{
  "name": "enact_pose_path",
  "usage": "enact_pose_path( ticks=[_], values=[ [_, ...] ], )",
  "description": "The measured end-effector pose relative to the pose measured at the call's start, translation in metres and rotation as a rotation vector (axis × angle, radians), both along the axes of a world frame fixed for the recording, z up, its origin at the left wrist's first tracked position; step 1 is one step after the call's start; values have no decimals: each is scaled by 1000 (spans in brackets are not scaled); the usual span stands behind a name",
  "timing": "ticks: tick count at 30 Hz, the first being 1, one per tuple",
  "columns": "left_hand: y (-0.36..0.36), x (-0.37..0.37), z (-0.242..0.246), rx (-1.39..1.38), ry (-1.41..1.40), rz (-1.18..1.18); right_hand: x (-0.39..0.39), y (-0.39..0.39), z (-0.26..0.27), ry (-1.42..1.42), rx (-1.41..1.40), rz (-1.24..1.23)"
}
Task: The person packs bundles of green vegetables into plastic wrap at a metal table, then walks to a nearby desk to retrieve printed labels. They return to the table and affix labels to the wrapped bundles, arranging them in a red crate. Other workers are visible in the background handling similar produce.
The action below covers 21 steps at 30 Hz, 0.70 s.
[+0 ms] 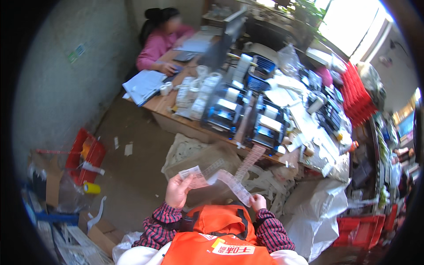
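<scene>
My left hand (177, 192) pinches a printed paper slip (194, 179) between thumb and fingers, in front of my orange apron (218, 245). In my right hand (258, 202) is the end of a printed label strip (234, 186). This strip loops up between the hands, and its left part lies close to the slip; whether they join I cannot tell. A second stretch of labels (251, 160) hangs from the front of the right label printer (269, 124), passing behind the loop. The left label printer (225, 111) stands beside it on the desk edge.
A person in a pink top (159, 49) sits behind the wooden desk (152, 102), one hand near a mouse. Label rolls (205, 92), a blue basket (260, 74) and papers crowd the desk. Red crates (357, 96), a white sack (311, 212) and a cardboard box (102, 237) surround me.
</scene>
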<state>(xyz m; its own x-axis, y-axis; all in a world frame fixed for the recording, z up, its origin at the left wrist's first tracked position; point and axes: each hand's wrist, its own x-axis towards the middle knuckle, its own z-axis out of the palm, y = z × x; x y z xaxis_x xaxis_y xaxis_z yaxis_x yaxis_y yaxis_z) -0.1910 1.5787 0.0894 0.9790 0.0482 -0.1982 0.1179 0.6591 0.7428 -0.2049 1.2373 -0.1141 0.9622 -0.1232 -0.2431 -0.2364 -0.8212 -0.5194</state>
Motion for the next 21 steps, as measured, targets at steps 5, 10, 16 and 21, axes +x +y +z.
enact_pose_path(
  ticks=[5, 10, 16, 21],
  values=[
    [-21, 18, -2, 54, 59, -90, -11, 2, 11, 69, 146, 52],
    [-32, 33, -5, 271, 45, -154, -13, -14, 3, 88, 132, -73],
    [-46, 33, -21, 352, 200, -48, 17, -30, -37, 46, 433, -346],
    [-49, 24, -31, 333, 219, -28, 74, -28, -47, -16, 891, -601]
  ],
)
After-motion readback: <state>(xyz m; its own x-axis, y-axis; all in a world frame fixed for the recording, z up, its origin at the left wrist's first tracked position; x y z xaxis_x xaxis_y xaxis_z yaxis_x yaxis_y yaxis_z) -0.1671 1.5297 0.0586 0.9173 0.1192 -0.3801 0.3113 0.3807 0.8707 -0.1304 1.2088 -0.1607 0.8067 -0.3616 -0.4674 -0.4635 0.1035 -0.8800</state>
